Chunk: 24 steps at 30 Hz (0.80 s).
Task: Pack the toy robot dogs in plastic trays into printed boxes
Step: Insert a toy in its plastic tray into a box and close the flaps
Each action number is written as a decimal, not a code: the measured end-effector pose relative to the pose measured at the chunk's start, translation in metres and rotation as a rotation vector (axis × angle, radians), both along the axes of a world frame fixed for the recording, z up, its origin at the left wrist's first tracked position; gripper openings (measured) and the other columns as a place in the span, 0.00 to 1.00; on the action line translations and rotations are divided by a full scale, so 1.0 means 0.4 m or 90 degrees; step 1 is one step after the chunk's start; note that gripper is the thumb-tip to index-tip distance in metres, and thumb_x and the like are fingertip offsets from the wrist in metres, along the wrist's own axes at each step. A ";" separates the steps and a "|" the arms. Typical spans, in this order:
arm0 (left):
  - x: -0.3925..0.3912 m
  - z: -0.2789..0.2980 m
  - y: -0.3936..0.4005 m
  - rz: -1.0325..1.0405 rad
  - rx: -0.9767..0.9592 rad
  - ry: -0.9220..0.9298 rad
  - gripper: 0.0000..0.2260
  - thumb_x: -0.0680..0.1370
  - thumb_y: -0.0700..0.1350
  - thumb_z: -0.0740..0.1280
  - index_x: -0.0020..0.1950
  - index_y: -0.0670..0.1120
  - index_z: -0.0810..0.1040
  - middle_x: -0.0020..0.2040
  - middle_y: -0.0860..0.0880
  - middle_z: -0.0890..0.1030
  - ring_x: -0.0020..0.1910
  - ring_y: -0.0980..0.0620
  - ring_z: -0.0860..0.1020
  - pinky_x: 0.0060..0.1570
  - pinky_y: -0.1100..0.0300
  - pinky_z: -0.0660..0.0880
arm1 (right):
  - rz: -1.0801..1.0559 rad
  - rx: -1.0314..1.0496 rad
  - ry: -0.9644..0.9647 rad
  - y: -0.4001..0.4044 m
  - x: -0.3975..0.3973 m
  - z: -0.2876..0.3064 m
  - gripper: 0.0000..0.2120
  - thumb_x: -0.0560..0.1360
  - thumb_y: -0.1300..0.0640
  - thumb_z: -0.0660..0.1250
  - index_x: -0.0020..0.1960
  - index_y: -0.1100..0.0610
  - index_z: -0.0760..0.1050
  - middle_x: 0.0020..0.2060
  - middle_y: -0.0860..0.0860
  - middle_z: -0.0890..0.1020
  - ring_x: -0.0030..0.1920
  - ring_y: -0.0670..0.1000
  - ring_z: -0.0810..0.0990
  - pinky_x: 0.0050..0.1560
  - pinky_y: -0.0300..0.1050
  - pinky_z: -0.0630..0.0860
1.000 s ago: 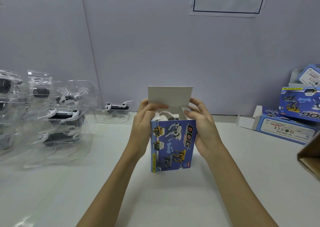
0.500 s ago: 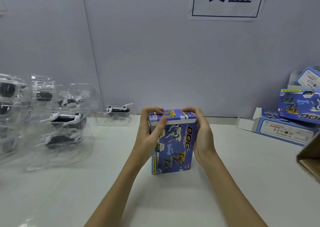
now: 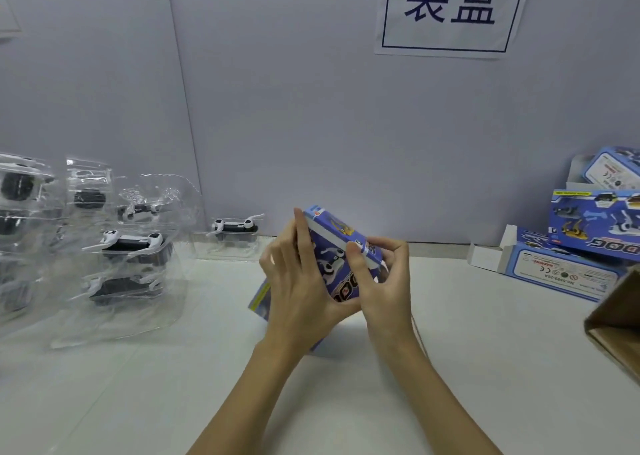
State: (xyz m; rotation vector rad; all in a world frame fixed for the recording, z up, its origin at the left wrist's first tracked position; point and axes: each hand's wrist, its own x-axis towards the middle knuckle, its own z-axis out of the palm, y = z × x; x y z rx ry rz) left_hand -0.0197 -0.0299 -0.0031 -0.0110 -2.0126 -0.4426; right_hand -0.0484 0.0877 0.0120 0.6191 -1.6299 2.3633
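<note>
Single head-worn wide-angle view, looking forward and down across counter [image 3: 450, 368] toward back wall [image 3: 311, 125]; close on both forearms, no second view.

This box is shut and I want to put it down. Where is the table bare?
Bare table lies in front of the hands, between the stacked plastic trays on the left and the cardboard carton on the right. The far right, by the printed boxes, is crowded; so is the left edge.
</note>
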 end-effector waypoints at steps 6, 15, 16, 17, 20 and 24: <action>0.018 0.034 -0.100 -0.110 -0.130 -0.128 0.58 0.65 0.67 0.77 0.85 0.47 0.50 0.78 0.52 0.62 0.76 0.52 0.61 0.74 0.38 0.59 | 0.117 0.222 0.006 0.042 -0.044 -0.001 0.18 0.73 0.43 0.69 0.57 0.52 0.72 0.55 0.49 0.83 0.56 0.54 0.84 0.43 0.41 0.83; 0.019 0.028 -0.084 -0.136 -0.217 -0.170 0.58 0.64 0.62 0.79 0.85 0.48 0.51 0.78 0.54 0.62 0.77 0.51 0.61 0.75 0.45 0.57 | 0.098 0.170 0.055 0.013 -0.037 -0.038 0.24 0.80 0.47 0.65 0.75 0.39 0.67 0.59 0.42 0.81 0.60 0.49 0.84 0.46 0.45 0.85; 0.021 0.028 -0.084 -0.129 -0.214 -0.171 0.58 0.64 0.62 0.80 0.85 0.47 0.52 0.78 0.53 0.62 0.76 0.50 0.61 0.76 0.46 0.56 | 0.106 0.179 0.059 0.010 -0.037 -0.039 0.25 0.81 0.47 0.63 0.77 0.36 0.65 0.63 0.44 0.80 0.62 0.50 0.83 0.49 0.48 0.86; 0.022 0.028 -0.085 -0.125 -0.208 -0.173 0.58 0.64 0.62 0.80 0.85 0.46 0.52 0.77 0.52 0.63 0.76 0.50 0.62 0.76 0.47 0.56 | 0.111 0.186 0.060 0.007 -0.038 -0.041 0.25 0.82 0.47 0.61 0.77 0.35 0.64 0.66 0.47 0.79 0.63 0.50 0.82 0.51 0.50 0.85; 0.023 0.030 -0.084 -0.115 -0.204 -0.170 0.58 0.64 0.62 0.80 0.84 0.45 0.53 0.77 0.51 0.64 0.75 0.49 0.63 0.75 0.50 0.54 | 0.111 0.197 0.070 0.002 -0.040 -0.043 0.24 0.83 0.48 0.58 0.77 0.33 0.62 0.66 0.50 0.78 0.64 0.52 0.82 0.52 0.49 0.85; 0.023 0.030 -0.081 -0.110 -0.208 -0.165 0.59 0.63 0.63 0.80 0.84 0.46 0.52 0.77 0.52 0.63 0.75 0.50 0.63 0.74 0.51 0.54 | 0.106 0.209 0.086 0.007 -0.042 -0.045 0.25 0.82 0.47 0.59 0.77 0.34 0.62 0.66 0.52 0.79 0.63 0.52 0.82 0.51 0.48 0.85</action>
